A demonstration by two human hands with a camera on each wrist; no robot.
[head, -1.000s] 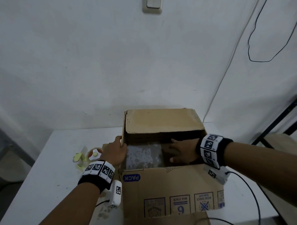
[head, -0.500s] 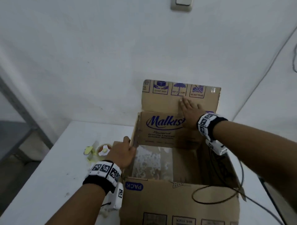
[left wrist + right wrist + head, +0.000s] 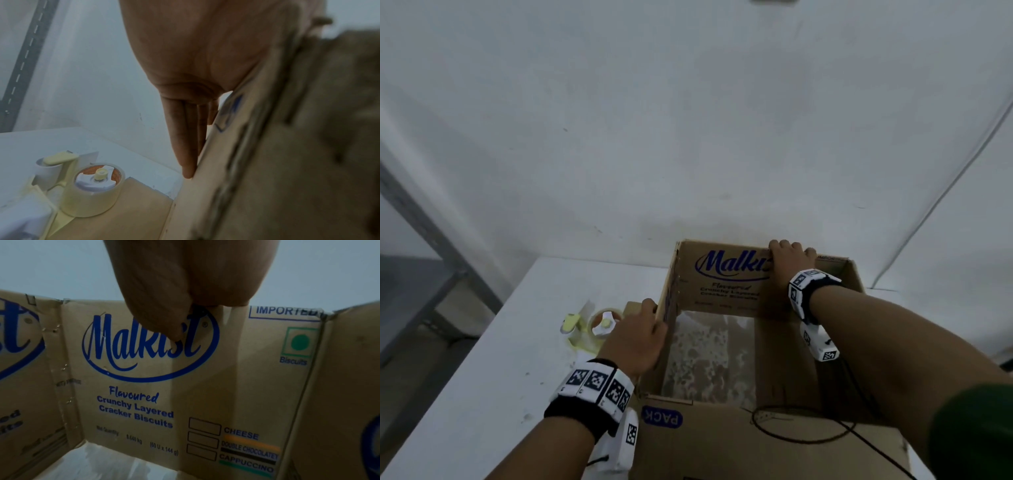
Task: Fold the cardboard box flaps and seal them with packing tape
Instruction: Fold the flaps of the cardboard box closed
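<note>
Our cardboard box stood open on the white tabletop. We hooked our right hand over the top edge of its far wall, thumb inside. Our left hand gripped the left wall's top edge, fingers straight outside. The tape dispenser lay just beside the box.

The cardboard box is set on the desk, between the hands. Its left wall is met by the left hand, its far wall by the right hand. The tape dispenser is found just left of the left hand, partly on a folded-out flap.
</note>
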